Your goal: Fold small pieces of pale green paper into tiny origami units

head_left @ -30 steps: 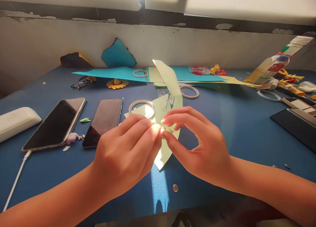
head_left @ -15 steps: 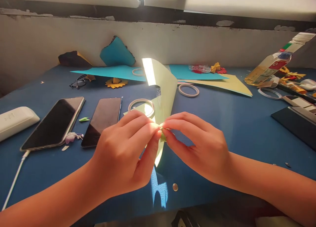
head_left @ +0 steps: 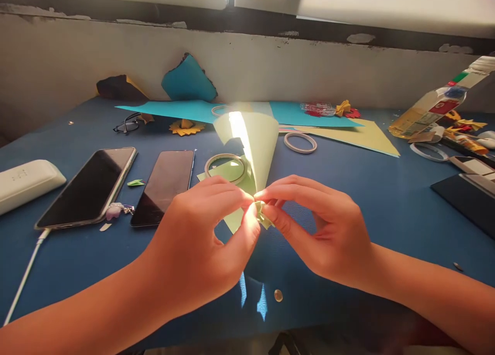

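Observation:
A pale green paper [head_left: 261, 138] curls up into a cone-like shape in the middle, its narrow end at my fingertips. My left hand [head_left: 204, 231] pinches that end between thumb and forefinger. From the other side my right hand [head_left: 325, 221] grips the same spot with thumb and fingertips. A small crumpled, folded bit of the paper shows below the fingers. Just behind my left hand, a roll of tape [head_left: 225, 168] lies on a flat green sheet [head_left: 235, 223].
Two phones [head_left: 88, 187] and a white case [head_left: 31, 185] lie on the left. Another tape roll [head_left: 300, 142] sits behind my right hand. At the back are blue paper [head_left: 309, 117], a yellow paper flower [head_left: 186, 127] and glasses [head_left: 127, 124]. A bottle [head_left: 433, 105] leans at the right.
The green paper has turned: its wide upper part now opens toward me as a cone, and the lower flap has swung out of view. The view has shifted slightly.

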Motion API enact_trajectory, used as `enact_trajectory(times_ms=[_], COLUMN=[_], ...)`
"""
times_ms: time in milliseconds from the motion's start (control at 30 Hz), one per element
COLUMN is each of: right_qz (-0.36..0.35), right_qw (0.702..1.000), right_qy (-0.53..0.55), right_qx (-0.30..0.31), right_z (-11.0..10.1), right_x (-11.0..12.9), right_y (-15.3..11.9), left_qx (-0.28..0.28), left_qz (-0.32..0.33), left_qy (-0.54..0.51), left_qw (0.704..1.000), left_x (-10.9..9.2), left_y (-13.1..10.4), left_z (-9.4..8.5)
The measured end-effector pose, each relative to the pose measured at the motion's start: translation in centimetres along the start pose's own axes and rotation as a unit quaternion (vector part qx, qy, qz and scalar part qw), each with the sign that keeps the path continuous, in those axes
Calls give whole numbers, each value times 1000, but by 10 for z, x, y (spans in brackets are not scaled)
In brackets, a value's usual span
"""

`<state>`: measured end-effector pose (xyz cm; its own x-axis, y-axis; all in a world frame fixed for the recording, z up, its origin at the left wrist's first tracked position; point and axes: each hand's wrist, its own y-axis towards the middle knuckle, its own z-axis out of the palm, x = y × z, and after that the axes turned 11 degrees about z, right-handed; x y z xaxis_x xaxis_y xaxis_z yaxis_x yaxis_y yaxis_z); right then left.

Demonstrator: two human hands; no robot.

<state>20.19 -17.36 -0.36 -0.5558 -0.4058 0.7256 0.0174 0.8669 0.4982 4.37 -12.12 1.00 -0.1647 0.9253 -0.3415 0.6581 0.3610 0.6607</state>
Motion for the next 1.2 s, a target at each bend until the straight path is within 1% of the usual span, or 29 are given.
enact_trajectory(times_ms=[67, 167, 267, 333, 400, 467, 700, 833, 933, 1033, 1100, 1200], right_qz=[-4, -16, -37, -66, -102, -128, -155, -191, -232, -276, -291, -293], right_qw=[1000, 1000, 999, 997, 994, 989, 976, 961, 944, 921, 910, 909], right_qy=[13, -2, -21, -27, -43, -69, -146, -199, -232, -276, -293, -291], right_qx=[17, 16, 1, -12, -23, -33, -51, -38, -22, 16, 44, 52], right_z=[-1, -1, -1, -1, -1, -1, -5, -8, -13, -19, -23, -26], right_x=[0, -1, -3, -4, -4, -4, -2, -4, -6, -5, -3, -2], right_y=[0, -2, -3, -3, -2, -2, -2, -2, -2, -3, -4, -4], left_qx=[-4, -12, 18, 42, 55, 58, 68, 79, 99, 113, 113, 96], left_qz=[8, 27, 0, -34, -53, -57, -40, -54, -101, -151, -164, -180], left_qy=[-7, -10, -21, -40, -66, -80, -84, -94, -119, -147, -172, -197], left_qw=[1000, 1000, 1000, 998, 995, 993, 993, 991, 983, 971, 965, 959], left_x=[0, -1, -2, -4, -4, -4, -4, -5, -5, -4, -3, -3], left_y=[0, 0, -1, -2, -1, -1, -1, 0, 3, 6, 7, 7], left_z=[-1, -1, -2, -4, -6, -7, -7, -10, -14, -16, -16, -15])
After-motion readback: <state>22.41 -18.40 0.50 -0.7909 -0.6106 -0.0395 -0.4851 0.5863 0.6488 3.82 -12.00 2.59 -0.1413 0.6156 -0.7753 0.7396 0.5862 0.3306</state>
